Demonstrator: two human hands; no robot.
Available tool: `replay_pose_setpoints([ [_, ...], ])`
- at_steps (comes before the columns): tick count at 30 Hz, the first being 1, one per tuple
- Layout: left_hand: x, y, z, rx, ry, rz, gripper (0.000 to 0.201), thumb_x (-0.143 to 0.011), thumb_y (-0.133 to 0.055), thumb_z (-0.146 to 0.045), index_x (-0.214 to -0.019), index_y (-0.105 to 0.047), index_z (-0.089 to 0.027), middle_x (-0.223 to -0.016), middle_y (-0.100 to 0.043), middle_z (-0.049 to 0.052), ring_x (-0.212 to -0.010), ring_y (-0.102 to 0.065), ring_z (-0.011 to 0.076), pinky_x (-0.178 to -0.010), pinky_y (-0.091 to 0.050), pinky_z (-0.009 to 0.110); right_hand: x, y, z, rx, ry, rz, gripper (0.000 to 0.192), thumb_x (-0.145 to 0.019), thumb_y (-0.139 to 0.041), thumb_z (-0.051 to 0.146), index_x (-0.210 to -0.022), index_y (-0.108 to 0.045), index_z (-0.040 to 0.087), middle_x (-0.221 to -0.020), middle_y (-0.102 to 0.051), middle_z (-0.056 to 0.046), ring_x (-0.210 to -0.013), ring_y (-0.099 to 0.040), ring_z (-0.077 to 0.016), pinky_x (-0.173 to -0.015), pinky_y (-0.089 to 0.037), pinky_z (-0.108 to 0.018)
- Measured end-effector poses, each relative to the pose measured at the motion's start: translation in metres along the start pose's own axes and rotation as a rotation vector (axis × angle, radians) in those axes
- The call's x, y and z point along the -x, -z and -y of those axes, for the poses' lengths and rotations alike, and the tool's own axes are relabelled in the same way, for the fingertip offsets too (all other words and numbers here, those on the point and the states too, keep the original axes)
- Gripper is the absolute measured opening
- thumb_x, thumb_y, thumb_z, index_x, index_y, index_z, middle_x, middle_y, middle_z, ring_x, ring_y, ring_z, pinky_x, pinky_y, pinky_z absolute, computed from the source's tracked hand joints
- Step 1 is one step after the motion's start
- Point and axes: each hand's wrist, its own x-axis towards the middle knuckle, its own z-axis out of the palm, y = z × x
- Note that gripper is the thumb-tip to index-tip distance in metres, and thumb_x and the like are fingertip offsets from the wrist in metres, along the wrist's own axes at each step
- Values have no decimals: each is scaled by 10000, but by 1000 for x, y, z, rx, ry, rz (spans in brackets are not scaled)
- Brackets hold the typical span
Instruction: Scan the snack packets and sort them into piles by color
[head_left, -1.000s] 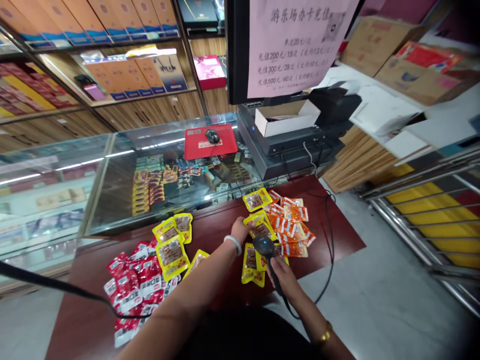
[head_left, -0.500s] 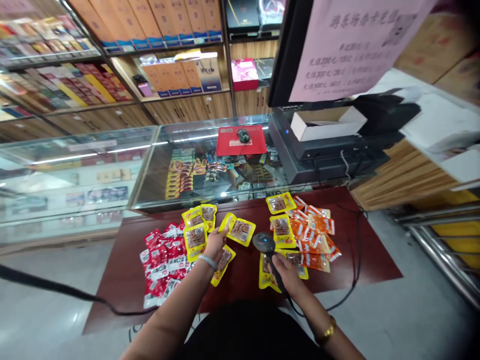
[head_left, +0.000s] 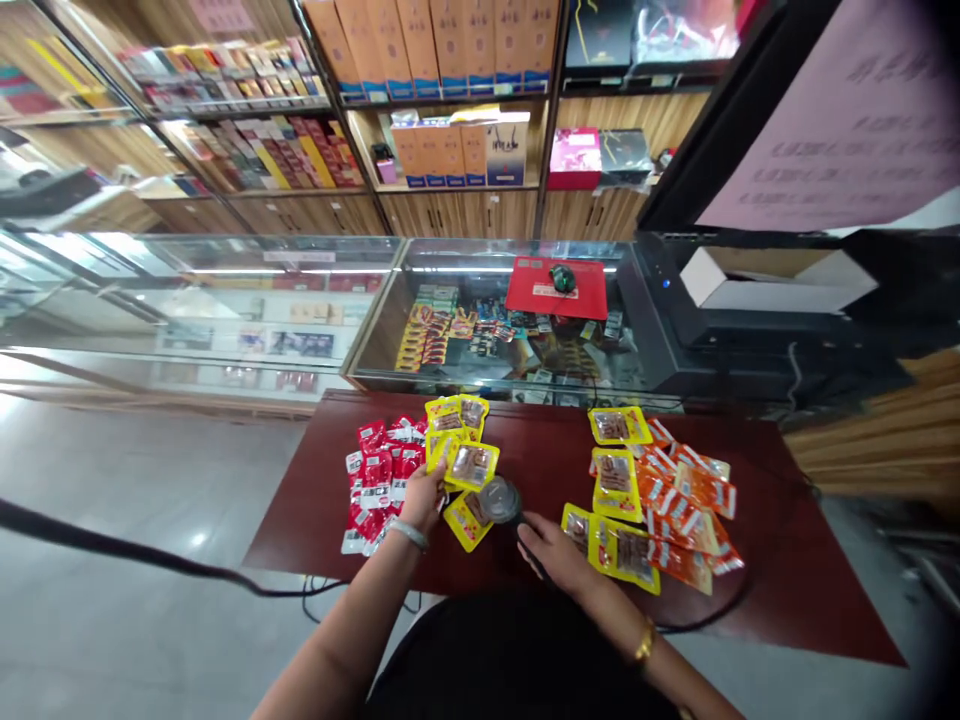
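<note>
My left hand (head_left: pixel 421 497) pinches the edge of a yellow snack packet (head_left: pixel 474 465) with a clear window showing brown sticks. It is held over the left group of similar yellow packets (head_left: pixel 471 412), beside red-and-white packets (head_left: pixel 377 467). In my right hand (head_left: pixel 556 552) is a handheld barcode scanner (head_left: pixel 499 500), its head just below the held packet and partly in front of another yellow packet (head_left: pixel 466 522). More yellow packets (head_left: pixel 616 483) lie to the right of the scanner, against a heap of orange packets (head_left: pixel 679 490).
Everything lies on a dark red-brown table (head_left: pixel 525 430). Behind it stands a glass display counter (head_left: pixel 375 345) with a red mouse pad (head_left: pixel 525 285) and a computer mouse (head_left: pixel 562 278). A white open box (head_left: pixel 705 285) sits at right. A black cable (head_left: pixel 187 565) crosses the lower left.
The view has swung left, shifting the table rightward. My left hand has carried the yellow packet left over the left yellow group. The scanner has moved left, away from the right-hand packets.
</note>
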Motion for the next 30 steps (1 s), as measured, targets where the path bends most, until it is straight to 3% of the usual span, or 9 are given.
replay_pose_setpoints([
  [3, -8, 20, -9, -124, -149, -133, 365, -701, -710, -420, -908, -578, -151, -636, -554, -24, -514, -508, 96, -524, -441, 238, 0, 2, -5, 10, -10, -27, 601, -781, -554, 707, -1086, -620, 194, -544, -510, 46, -410, -407, -100, -388, -297, -215],
  [5, -10, 27, -18, -314, -343, -353, 400, -710, -694, -397, -1006, -575, -156, -837, -612, 34, -749, -591, 163, -714, -503, 327, 3, 5, -8, -22, -23, -56, 608, -780, -545, 714, -1097, -607, 199, -540, -496, 52, -411, -409, -102, -383, -292, -212],
  [7, -10, 23, -27, -560, -585, -581, 482, -708, -696, -360, -1125, -547, -169, -1051, -593, 77, -1033, -551, 232, -929, -451, 418, 7, 11, -10, -69, -38, -94, 606, -778, -536, 723, -1085, -591, 203, -536, -479, 62, -407, -402, -100, -376, -282, -207],
  [9, -8, 8, -31, -772, -786, -628, 534, -730, -680, -333, -1214, -511, -183, -1197, -539, 97, -1220, -436, 265, -1066, -341, 463, 12, 18, -12, -106, -42, -141, 578, -776, -538, 724, -1026, -582, 204, -538, -477, 67, -403, -392, -93, -373, -278, -204],
  [13, -7, -52, -9, -899, -859, -222, 392, -776, -618, -259, -1160, -566, -200, -1167, -574, 94, -1187, -476, 253, -1068, -350, 455, 25, 35, -13, -178, -9, -260, 527, -757, -565, 723, -853, -558, 204, -547, -501, 58, -410, -388, -85, -390, -286, -210],
  [18, -14, -145, 57, -706, -523, 332, 284, -749, -652, -212, -1029, -629, -172, -995, -660, 81, -930, -612, 192, -899, -477, 338, 43, 62, -13, -337, -5, -430, 555, -680, -615, 753, -754, -526, 210, -531, -486, 58, -407, -372, -82, -398, -282, -219],
  [21, -20, -198, 83, -643, -357, 419, 305, -758, -642, -177, -1060, -623, -141, -979, -674, 95, -858, -630, 171, -836, -496, 306, 53, 80, -19, -359, -3, -525, 551, -679, -620, 750, -740, -523, 211, -550, -507, 41, -429, -405, -98, -408, -297, -230],
  [24, -26, -247, 86, -669, -295, 419, 339, -765, -651, -175, -1100, -618, -133, -1030, -680, 115, -891, -639, 176, -843, -493, 302, 60, 98, -25, -372, -10, -583, 531, -713, -601, 739, -756, -522, 215, -562, -513, 35, -431, -411, -104, -406, -295, -236],
  [30, -30, -312, 68, -1176, -670, 532, 442, -760, -650, -141, -1199, -603, -162, -1222, -609, 146, -1156, -554, 225, -1024, -380, 331, 64, 121, -20, -486, -43, -621, 565, -651, -638, 761, -757, -483, 228, -547, -468, 59, -410, -369, -89, -412, -264, -234],
])
